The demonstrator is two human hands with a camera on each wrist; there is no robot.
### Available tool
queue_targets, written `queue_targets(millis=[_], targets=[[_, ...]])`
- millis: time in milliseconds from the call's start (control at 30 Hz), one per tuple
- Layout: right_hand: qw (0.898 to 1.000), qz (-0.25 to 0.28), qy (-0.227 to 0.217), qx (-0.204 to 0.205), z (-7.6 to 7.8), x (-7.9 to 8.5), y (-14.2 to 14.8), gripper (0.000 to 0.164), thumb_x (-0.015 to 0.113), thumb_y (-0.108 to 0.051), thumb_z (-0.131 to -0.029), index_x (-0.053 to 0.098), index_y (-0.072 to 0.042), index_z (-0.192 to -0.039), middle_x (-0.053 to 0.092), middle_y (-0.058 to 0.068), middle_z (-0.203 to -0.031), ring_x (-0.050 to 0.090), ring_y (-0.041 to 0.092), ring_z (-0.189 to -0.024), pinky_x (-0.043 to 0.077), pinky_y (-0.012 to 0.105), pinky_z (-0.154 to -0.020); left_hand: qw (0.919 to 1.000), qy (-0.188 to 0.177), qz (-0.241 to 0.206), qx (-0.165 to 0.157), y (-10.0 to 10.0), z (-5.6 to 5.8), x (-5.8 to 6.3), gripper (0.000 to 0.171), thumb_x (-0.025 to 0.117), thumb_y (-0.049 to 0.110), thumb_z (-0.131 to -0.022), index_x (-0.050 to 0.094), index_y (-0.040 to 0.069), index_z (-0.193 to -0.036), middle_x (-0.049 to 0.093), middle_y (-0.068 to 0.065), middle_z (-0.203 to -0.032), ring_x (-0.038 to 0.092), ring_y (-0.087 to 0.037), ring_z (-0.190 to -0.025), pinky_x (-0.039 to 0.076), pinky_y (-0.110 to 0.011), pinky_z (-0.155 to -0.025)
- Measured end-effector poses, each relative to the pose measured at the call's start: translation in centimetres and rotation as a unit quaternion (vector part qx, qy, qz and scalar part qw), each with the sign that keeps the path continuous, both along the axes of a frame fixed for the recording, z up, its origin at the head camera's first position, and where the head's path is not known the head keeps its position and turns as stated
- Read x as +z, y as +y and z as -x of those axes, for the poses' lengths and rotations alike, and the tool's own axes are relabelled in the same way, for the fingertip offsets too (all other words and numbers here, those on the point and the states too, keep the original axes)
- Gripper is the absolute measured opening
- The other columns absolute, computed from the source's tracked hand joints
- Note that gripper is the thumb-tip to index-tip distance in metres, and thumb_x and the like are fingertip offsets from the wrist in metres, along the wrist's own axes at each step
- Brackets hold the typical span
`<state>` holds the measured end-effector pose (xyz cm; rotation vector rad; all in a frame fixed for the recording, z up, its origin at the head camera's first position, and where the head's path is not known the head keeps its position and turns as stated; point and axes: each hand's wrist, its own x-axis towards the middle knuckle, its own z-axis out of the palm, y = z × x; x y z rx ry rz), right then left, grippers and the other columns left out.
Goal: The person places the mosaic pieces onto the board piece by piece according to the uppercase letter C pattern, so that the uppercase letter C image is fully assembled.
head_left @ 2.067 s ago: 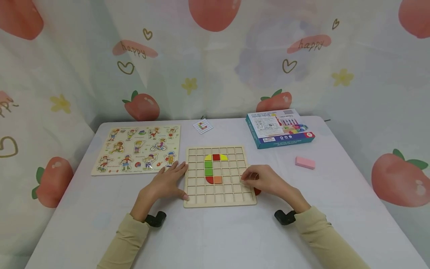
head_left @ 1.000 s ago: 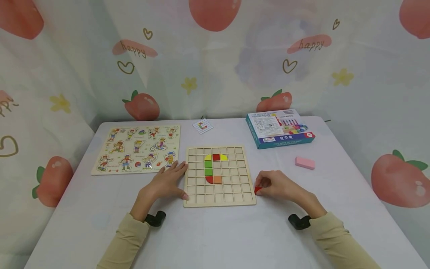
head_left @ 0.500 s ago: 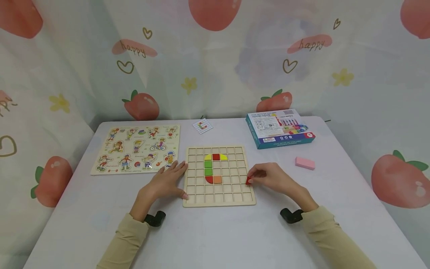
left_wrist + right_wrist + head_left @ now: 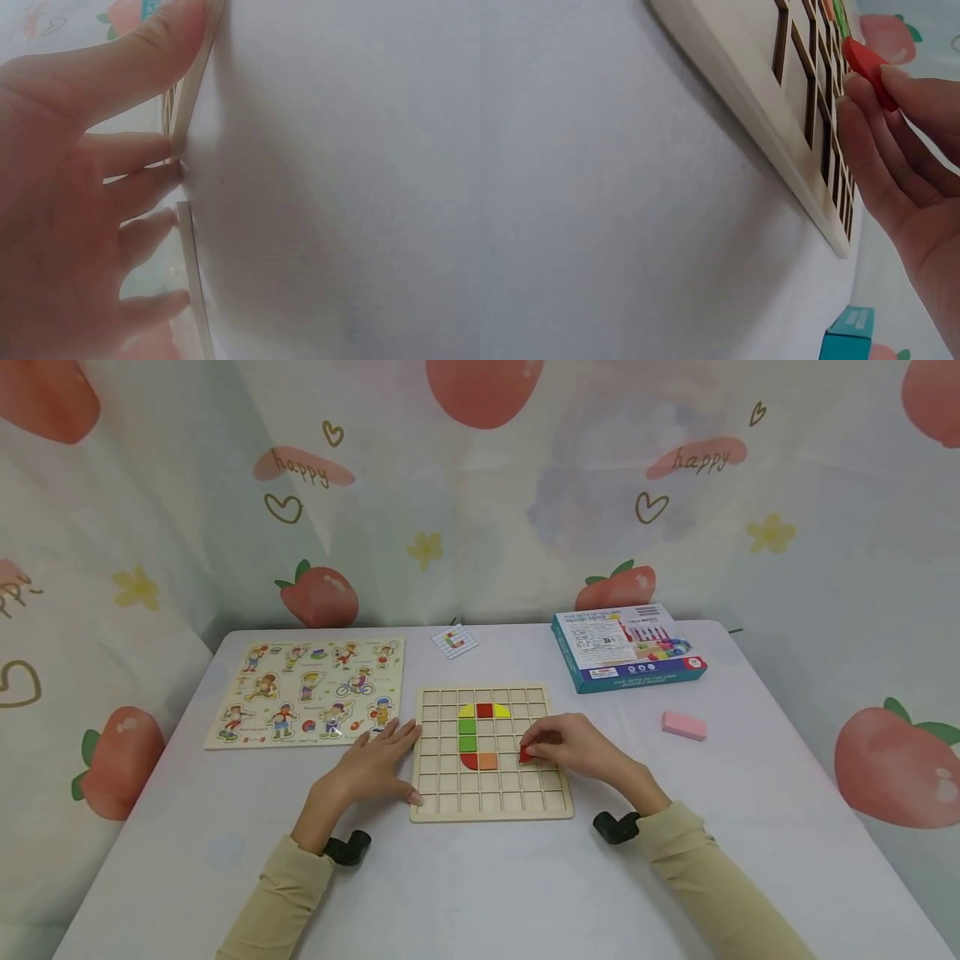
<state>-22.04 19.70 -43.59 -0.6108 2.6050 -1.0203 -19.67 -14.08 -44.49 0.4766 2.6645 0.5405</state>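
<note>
A wooden grid board point(image 4: 491, 817) lies mid-table in the head view. Set in its cells are yellow quarter-round tiles, a red square tile point(image 4: 484, 711), green square tiles point(image 4: 468, 735), a red quarter-round tile point(image 4: 469, 762) and an orange square tile point(image 4: 487, 762). My right hand point(image 4: 573, 745) pinches another red tile point(image 4: 525, 753) between thumb and fingers, over the right part of the board; the right wrist view shows this red tile point(image 4: 868, 71) tilted, with one curved edge. My left hand point(image 4: 375, 767) rests with spread fingers and thumb at the board's left edge.
A picture puzzle board point(image 4: 303, 693) lies at the left, close to the left fingers. Behind the grid board is a small pattern card point(image 4: 454, 642). A teal box point(image 4: 628, 647) and a pink block point(image 4: 683, 725) lie to the right.
My right hand went to the red tile beside the board's right edge, took hold of it, and carried it leftward over the grid. My left hand has stayed in place.
</note>
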Motion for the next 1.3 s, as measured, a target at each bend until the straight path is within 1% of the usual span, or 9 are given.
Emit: queue_targets(millis=[267, 433, 567, 667, 800, 967, 1100, 1300], targets=[[1.000, -0.013, -0.005, 0.006, 0.3, -0.2, -1.3, 0.012, 0.073, -0.011, -0.095, 0.079, -0.011, -0.105, 0.075, 0.001, -0.101, 0.062, 0.016, -0.089, 0.056, 0.028, -0.085, 1.0000, 0.001, 0.000, 0.002, 0.1, -0.1, 0.0, 0.110, 0.089, 0.041, -0.078, 0.028, 0.009, -0.163, 0.021, -0.008, -0.172, 0.010, -0.034, -0.161, 0.007, -0.066, -0.127], [1.000, -0.014, -0.007, 0.023, 0.4, -0.3, -2.0, 0.010, 0.073, -0.009, -0.095, 0.079, -0.011, -0.102, 0.075, 0.000, -0.099, 0.063, 0.015, -0.088, 0.059, 0.032, -0.088, 1.0000, 0.000, -0.001, -0.001, 0.2, -0.1, 0.0, 0.110, 0.088, 0.042, -0.078, 0.027, 0.010, -0.164, 0.020, -0.007, -0.172, 0.009, -0.034, -0.161, 0.007, -0.065, -0.127], [0.999, -0.025, -0.009, 0.028, 0.4, -0.2, -2.4, 0.011, 0.074, -0.010, -0.094, 0.079, -0.011, -0.104, 0.074, 0.000, -0.100, 0.063, 0.016, -0.090, 0.059, 0.034, -0.090, 1.0000, -0.002, -0.001, -0.002, 0.5, -0.1, 0.0, 0.110, 0.089, 0.042, -0.077, 0.028, 0.010, -0.163, 0.020, -0.007, -0.172, 0.009, -0.034, -0.161, 0.007, -0.065, -0.127], [0.999, -0.037, -0.008, 0.027, 0.4, -0.2, -2.5, 0.015, 0.076, -0.012, -0.093, 0.080, -0.010, -0.107, 0.073, 0.001, -0.101, 0.061, 0.016, -0.090, 0.058, 0.032, -0.087, 1.0000, -0.004, -0.001, -0.001, 0.5, -0.1, 0.0, 0.110, 0.088, 0.042, -0.078, 0.027, 0.010, -0.164, 0.019, -0.007, -0.172, 0.009, -0.033, -0.161, 0.006, -0.065, -0.127], [0.999, -0.041, -0.011, 0.027, 0.2, -0.3, -2.7, 0.022, 0.079, -0.010, -0.090, 0.079, -0.008, -0.112, 0.070, 0.002, -0.099, 0.058, 0.016, -0.085, 0.054, 0.027, -0.078, 1.0000, -0.006, -0.001, -0.001, 0.5, -0.1, -0.1, 0.110, 0.088, 0.041, -0.078, 0.027, 0.010, -0.164, 0.020, -0.006, -0.172, 0.008, -0.033, -0.161, 0.006, -0.065, -0.127], [0.999, -0.037, -0.006, 0.037, 0.0, -0.4, -3.1, 0.023, 0.080, -0.006, -0.088, 0.078, -0.007, -0.111, 0.069, 0.002, -0.099, 0.057, 0.015, -0.084, 0.053, 0.022, -0.073, 1.0000, -0.003, 0.002, -0.002, 0.4, -0.3, -0.1, 0.111, 0.089, 0.042, -0.077, 0.028, 0.009, -0.163, 0.021, -0.008, -0.172, 0.009, -0.034, -0.161, 0.007, -0.066, -0.127], [0.998, -0.048, 0.005, 0.047, -0.1, -0.4, -3.1, 0.022, 0.080, -0.005, -0.088, 0.080, -0.007, -0.110, 0.069, 0.001, -0.099, 0.057, 0.015, -0.084, 0.053, 0.022, -0.073, 1.0000, -0.003, 0.000, 0.002, 0.4, -0.3, -0.2, 0.110, 0.089, 0.041, -0.077, 0.028, 0.010, -0.163, 0.020, -0.007, -0.172, 0.009, -0.033, -0.161, 0.007, -0.065, -0.127], [0.996, -0.063, 0.021, 0.055, -0.2, -0.4, -3.1, 0.023, 0.080, -0.004, -0.088, 0.080, -0.008, -0.111, 0.069, 0.000, -0.100, 0.057, 0.014, -0.086, 0.053, 0.022, -0.076, 1.0000, 0.000, 0.001, 0.003, 0.3, -0.3, -0.2, 0.110, 0.089, 0.041, -0.077, 0.028, 0.009, -0.163, 0.021, -0.008, -0.172, 0.010, -0.034, -0.161, 0.007, -0.066, -0.127]])
